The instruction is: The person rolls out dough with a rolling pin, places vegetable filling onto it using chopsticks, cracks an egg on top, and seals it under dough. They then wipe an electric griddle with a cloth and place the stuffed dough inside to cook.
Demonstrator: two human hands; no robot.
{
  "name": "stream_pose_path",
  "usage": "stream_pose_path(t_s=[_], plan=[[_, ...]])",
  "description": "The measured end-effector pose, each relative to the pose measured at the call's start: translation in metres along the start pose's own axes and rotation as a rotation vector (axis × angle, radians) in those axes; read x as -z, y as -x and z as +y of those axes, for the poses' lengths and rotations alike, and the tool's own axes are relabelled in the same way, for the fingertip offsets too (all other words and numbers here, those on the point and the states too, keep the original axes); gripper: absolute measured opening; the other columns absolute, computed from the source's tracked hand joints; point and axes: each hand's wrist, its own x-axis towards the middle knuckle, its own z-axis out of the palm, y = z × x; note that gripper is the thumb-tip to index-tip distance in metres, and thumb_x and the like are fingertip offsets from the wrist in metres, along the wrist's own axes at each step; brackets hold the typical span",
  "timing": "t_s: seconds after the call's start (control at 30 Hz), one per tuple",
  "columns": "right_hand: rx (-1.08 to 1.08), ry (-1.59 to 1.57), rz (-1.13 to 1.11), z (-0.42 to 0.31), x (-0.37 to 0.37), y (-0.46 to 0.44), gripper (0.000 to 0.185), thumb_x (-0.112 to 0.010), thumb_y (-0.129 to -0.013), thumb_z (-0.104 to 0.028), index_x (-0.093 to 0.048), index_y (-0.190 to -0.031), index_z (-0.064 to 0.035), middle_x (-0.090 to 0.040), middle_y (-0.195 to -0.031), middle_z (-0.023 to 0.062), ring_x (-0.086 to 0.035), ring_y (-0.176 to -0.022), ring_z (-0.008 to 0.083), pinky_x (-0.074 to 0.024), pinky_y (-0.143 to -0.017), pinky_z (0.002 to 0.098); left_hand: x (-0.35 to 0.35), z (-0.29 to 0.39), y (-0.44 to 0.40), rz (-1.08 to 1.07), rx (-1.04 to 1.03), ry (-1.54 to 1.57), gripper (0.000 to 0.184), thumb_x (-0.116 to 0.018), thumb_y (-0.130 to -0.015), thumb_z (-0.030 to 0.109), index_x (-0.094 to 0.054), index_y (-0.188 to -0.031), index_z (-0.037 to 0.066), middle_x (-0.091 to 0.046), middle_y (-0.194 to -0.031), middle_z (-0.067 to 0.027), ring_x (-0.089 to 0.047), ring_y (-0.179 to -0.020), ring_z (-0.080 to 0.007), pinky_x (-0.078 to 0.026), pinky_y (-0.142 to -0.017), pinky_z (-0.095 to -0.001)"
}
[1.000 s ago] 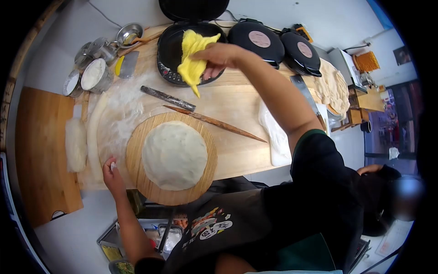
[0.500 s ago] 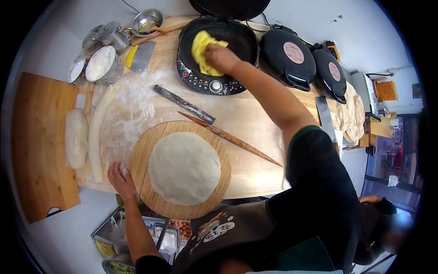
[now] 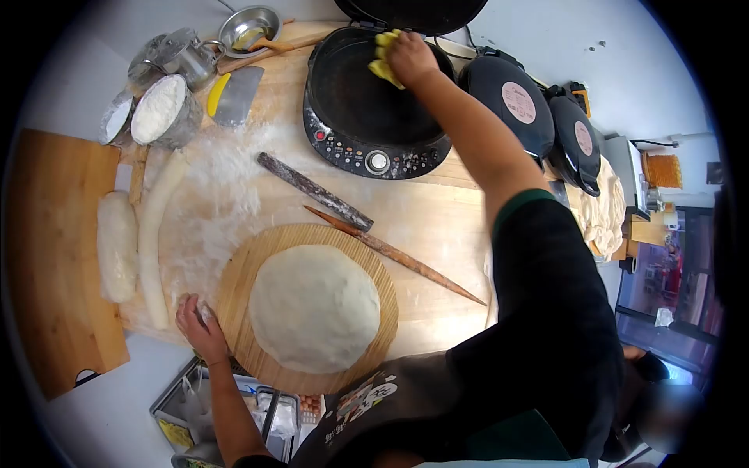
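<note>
We see the right hand at the end of a long reach: the arm runs diagonally over the worktop from the dark, green-cuffed sleeve, the elbow only slightly bent and the back of the hand facing up. Its fingers are bunched round the yellow cloth, though we cannot tell each fingertip's place, since the hand hides some of them. The cloth is at the far side of the open black pan, near the raised lid.

We find the left hand low at the worktop's near edge, its forearm rising from below. The fingers point away from the body, loosely parted and gripping nothing that we can make out; the hand is just beside the round board, and we cannot tell whether they touch. On that board lies the flat round of dough. Beyond it we see the tapered rolling pin and a flour-dusted dark bar, both lying aslant.
</note>
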Motion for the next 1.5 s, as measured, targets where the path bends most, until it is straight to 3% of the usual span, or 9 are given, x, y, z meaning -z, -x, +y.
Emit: stream_pose_path(t_s=[0.17,0.37,0.6,0.87,1.0,1.17,1.2,1.33,1.5], plan=[[0.217,-0.151,-0.507,0.013,0.066,0.097,0.023,-0.06,-0.089,-0.019,-0.072,-0.103,-0.0062,-0.073,-0.104,0.0111,-0.071,-0.097,0.0297,-0.0571,-0.078,0.0423,0.005,0.004,0.001,0.023,-0.002,0.012,0.032,-0.058,-0.091,0.01,-0.06,-0.122,0.002,-0.057,-0.134,-0.0193,-0.048,-0.126,-0.0391,-0.034,-0.109,-0.0488],[-0.488,-0.524,-0.04,0.037,0.031,0.085,0.023,-0.063,-0.09,-0.017,-0.072,-0.104,-0.0021,-0.066,-0.114,0.0257,-0.069,-0.097,0.0409,-0.0563,-0.087,0.047,0.004,0.001,0.002,0.031,-0.014,-0.018,0.033,-0.057,-0.089,0.01,-0.061,-0.121,0.001,-0.058,-0.133,-0.0195,-0.049,-0.126,-0.0393,-0.035,-0.109,-0.0491],[-0.374,-0.472,-0.36,-0.006,0.046,0.068,0.03,-0.061,-0.092,-0.021,-0.07,-0.11,0.0012,-0.05,-0.133,0.0214,-0.054,-0.122,0.0411,-0.0532,-0.097,0.0419,-0.005,-0.008,0.005,0.039,0.038,0.119,0.035,-0.055,-0.087,0.007,-0.061,-0.121,0.0,-0.058,-0.133,-0.0204,-0.049,-0.126,-0.0402,-0.036,-0.108,-0.0496],[-0.654,-0.667,0.212,-0.053,-0.021,-0.057,0.019,-0.063,-0.087,-0.017,-0.074,-0.09,-0.0019,-0.061,-0.116,0.0199,-0.058,-0.114,0.0356,-0.0509,-0.096,0.0448,-0.002,-0.005,0.001,0.049,-0.004,0.046,0.036,-0.055,-0.086,0.006,-0.061,-0.121,0.0,-0.058,-0.133,-0.0206,-0.049,-0.126,-0.0399,-0.037,-0.108,-0.0487],[0.331,-0.985,0.347,-0.068,0.056,0.011,0.02,-0.073,-0.075,-0.005,-0.073,-0.095,-0.0046,-0.063,-0.101,0.0127,-0.061,-0.098,0.0302,-0.0517,-0.089,0.0383,-0.004,-0.005,0.0,0.022,0.028,0.053,0.039,-0.055,-0.083,0.005,-0.06,-0.121,0.0,-0.058,-0.134,-0.0207,-0.048,-0.126,-0.0402,-0.037,-0.108,-0.0489],[0.537,-0.842,0.39,-0.039,0.066,0.042,0.026,-0.07,-0.077,-0.001,-0.074,-0.103,-0.0073,-0.061,-0.106,0.0102,-0.061,-0.106,0.0288,-0.0519,-0.092,0.038,-0.003,-0.007,0.004,0.026,0.036,0.075,0.042,-0.053,-0.081,0.005,-0.06,-0.122,-0.001,-0.056,-0.136,-0.021,-0.048,-0.126,-0.0404,-0.035,-0.109,-0.0495],[0.489,-0.782,0.432,-0.037,0.045,0.017,0.021,-0.064,-0.082,-0.012,-0.071,-0.101,-0.0108,-0.062,-0.109,0.0101,-0.061,-0.104,0.0314,-0.0528,-0.091,0.04,-0.003,-0.009,0.006,0.029,0.022,0.082,0.041,-0.053,-0.082,0.005,-0.06,-0.122,-0.001,-0.057,-0.136,-0.0211,-0.048,-0.126,-0.0404,-0.035,-0.109,-0.0495],[-0.082,-0.197,0.106,0.003,0.015,-0.037,0.017,-0.063,-0.088,-0.021,-0.074,-0.097,-0.0117,-0.066,-0.11,0.0096,-0.066,-0.107,0.0274,-0.0568,-0.085,0.0409,0.0,-0.01,0.003,0.039,-0.036,0.044,0.04,-0.05,-0.084,0.006,-0.06,-0.122,-0.001,-0.057,-0.135,-0.0215,-0.049,-0.126,-0.0404,-0.035,-0.11,-0.0493],[0.16,-0.114,-0.678,0.023,0.074,0.04,0.03,-0.073,-0.085,-0.029,-0.076,-0.11,-0.013,-0.073,-0.114,0.0107,-0.07,-0.108,0.0286,-0.0568,-0.087,0.0428,-0.003,-0.011,0.004,0.04,-0.031,0.044,0.04,-0.049,-0.086,0.006,-0.06,-0.123,-0.002,-0.058,-0.134,-0.0218,-0.05,-0.125,-0.0401,-0.035,-0.11,-0.049]])
